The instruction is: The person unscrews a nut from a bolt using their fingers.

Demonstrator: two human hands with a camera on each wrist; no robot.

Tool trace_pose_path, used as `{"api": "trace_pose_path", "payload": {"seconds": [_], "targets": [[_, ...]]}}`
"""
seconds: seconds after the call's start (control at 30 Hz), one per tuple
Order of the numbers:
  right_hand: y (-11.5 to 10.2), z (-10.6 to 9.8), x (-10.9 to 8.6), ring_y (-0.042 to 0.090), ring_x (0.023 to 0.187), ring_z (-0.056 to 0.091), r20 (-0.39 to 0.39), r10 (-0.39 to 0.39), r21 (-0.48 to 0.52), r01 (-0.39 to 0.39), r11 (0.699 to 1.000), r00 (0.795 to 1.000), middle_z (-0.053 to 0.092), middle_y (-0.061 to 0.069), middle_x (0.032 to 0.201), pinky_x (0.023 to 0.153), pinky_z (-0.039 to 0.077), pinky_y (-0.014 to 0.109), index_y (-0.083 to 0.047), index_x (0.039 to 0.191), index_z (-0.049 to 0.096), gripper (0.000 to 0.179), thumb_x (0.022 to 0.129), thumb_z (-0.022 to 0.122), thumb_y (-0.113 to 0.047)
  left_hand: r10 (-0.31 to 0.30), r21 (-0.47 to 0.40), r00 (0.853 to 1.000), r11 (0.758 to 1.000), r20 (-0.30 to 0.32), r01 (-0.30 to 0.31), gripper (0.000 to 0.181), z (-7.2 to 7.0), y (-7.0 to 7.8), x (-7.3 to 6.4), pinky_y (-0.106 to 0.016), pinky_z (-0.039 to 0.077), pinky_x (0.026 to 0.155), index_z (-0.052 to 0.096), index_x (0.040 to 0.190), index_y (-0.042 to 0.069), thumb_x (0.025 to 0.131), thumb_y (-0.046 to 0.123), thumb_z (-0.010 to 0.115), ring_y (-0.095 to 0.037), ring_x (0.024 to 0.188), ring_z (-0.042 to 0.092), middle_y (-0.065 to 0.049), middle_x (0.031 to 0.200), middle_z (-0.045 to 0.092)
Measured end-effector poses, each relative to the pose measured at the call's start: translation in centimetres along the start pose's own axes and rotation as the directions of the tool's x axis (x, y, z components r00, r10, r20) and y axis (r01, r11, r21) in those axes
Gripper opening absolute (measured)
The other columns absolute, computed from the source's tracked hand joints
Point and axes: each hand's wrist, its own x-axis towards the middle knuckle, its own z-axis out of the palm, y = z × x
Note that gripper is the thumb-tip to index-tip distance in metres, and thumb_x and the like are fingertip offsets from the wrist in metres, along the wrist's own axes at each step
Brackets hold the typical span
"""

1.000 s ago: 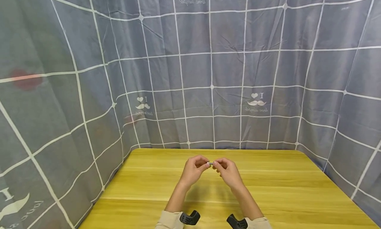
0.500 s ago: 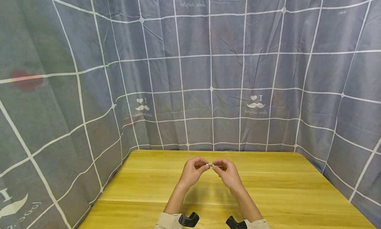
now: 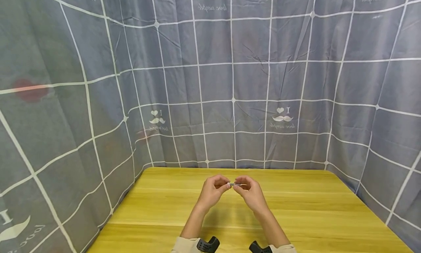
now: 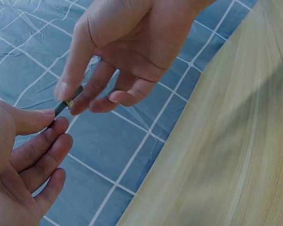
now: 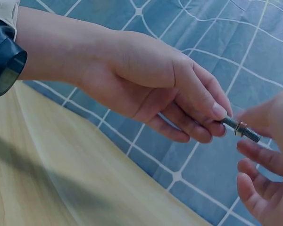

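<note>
A small metal bolt (image 5: 254, 135) with a threaded shank is held in the air between the two hands. The left hand (image 3: 209, 192) pinches one end of it between thumb and fingertips, which hide that end. Partway along the shank sits a narrow nut (image 5: 240, 128) with a brassy glint; whether a washer lies against it is unclear. My right hand (image 3: 252, 193) has its thumb and index finger around this nut, with the thumb over it in the left wrist view. The right hand's other fingers are loosely bent and spread.
Below the hands lies a yellow wooden table (image 3: 158, 209). A grey curtain (image 3: 217, 81) with white grid lines hangs behind it and along both sides. Each wrist carries a black camera mount (image 3: 208, 244) at the sleeve.
The right fingertips have shifted slightly left along the bolt, and more of its end now shows past them. The left hand keeps its pinch. The head view has tilted up a little.
</note>
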Motion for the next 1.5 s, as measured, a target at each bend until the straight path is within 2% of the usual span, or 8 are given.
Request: {"api": "trace_pose_path", "payload": {"seconds": [0.17,0.47,0.67,0.83,1.07,1.2,1.37,1.5], "targets": [[0.08,0.06,-0.10,0.025,0.095,0.062,0.009,0.016,-0.006,-0.016,1.000,1.000,0.070,0.008,0.104,0.079,0.053,0.044,-0.002,0.114,0.071,0.018,0.102,0.069,-0.015,-0.005,-0.001,1.000,1.000,-0.006,0.005,0.008,-0.11,-0.04,-0.11,-0.032,0.056,0.080,0.071,0.103,-0.009,0.096,-0.006,0.068,-0.035,0.091,0.071,-0.022,0.096,0.074],[0.16,0.11,-0.17,0.025,0.098,0.064,0.011,0.009,0.014,-0.009,1.000,1.000,0.068,0.009,0.110,0.079,0.053,0.040,-0.001,0.120,0.069,0.024,0.100,0.072,-0.013,-0.005,-0.018,1.000,1.000,0.000,0.005,0.008,-0.18,-0.09,-0.07,-0.029,0.056,0.079,0.070,0.103,-0.011,0.096,-0.007,0.068,-0.034,0.090,0.071,-0.023,0.095,0.074],[0.07,0.10,-0.14,0.023,0.093,0.061,-0.001,0.014,-0.002,-0.014,1.000,1.000,0.069,0.008,0.104,0.077,0.051,0.035,-0.002,0.111,0.072,0.015,0.100,0.070,-0.012,-0.005,0.001,1.000,1.000,0.001,0.005,0.008,-0.26,0.11,-0.08,-0.034,0.056,0.080,0.071,0.103,-0.010,0.096,-0.006,0.068,-0.034,0.091,0.071,-0.023,0.096,0.074],[-0.09,0.07,-0.16,0.025,0.098,0.063,-0.004,0.010,0.010,-0.010,1.000,1.000,0.068,0.008,0.113,0.081,0.053,0.039,-0.002,0.118,0.070,0.023,0.099,0.073,-0.013,-0.007,0.003,1.000,1.000,-0.002,0.007,0.008,-0.26,0.22,-0.08,-0.034,0.057,0.080,0.071,0.103,-0.010,0.096,-0.006,0.068,-0.032,0.091,0.071,-0.022,0.095,0.074],[-0.02,-0.07,-0.15,0.025,0.091,0.060,-0.004,0.032,-0.016,-0.032,0.999,0.999,0.068,0.010,0.102,0.076,0.050,0.037,-0.001,0.110,0.072,0.017,0.101,0.070,-0.015,-0.017,-0.015,1.000,1.000,0.001,0.017,0.009,-0.11,0.13,-0.08,-0.033,0.056,0.080,0.070,0.103,-0.011,0.096,-0.006,0.068,-0.038,0.092,0.070,-0.024,0.096,0.073],[-0.05,-0.16,-0.11,0.025,0.094,0.062,0.001,0.016,-0.002,-0.016,1.000,1.000,0.067,0.008,0.110,0.078,0.052,0.036,-0.002,0.115,0.070,0.018,0.098,0.072,-0.010,-0.016,-0.018,1.000,1.000,-0.003,0.016,0.009,0.01,0.05,0.00,-0.033,0.056,0.080,0.070,0.103,-0.012,0.096,-0.007,0.068,-0.037,0.092,0.071,-0.024,0.096,0.073],[-0.09,-0.20,-0.13,0.025,0.091,0.060,0.007,0.033,-0.005,-0.033,0.999,0.999,0.068,0.009,0.102,0.077,0.050,0.039,-0.004,0.113,0.072,0.020,0.101,0.071,-0.020,-0.019,-0.018,1.000,1.000,-0.016,0.019,0.008,0.14,-0.34,0.03,-0.034,0.057,0.081,0.070,0.103,-0.010,0.096,-0.006,0.067,-0.034,0.091,0.071,-0.023,0.097,0.074],[-0.04,-0.26,-0.07,0.026,0.091,0.062,0.011,0.028,0.005,-0.028,1.000,1.000,0.068,0.009,0.102,0.076,0.051,0.038,-0.002,0.111,0.071,0.016,0.099,0.072,-0.013,-0.022,-0.021,0.999,1.000,-0.024,0.021,0.008,0.22,-0.42,0.04,-0.035,0.057,0.081,0.070,0.103,-0.010,0.097,-0.006,0.067,-0.035,0.092,0.071,-0.023,0.097,0.073]]}}
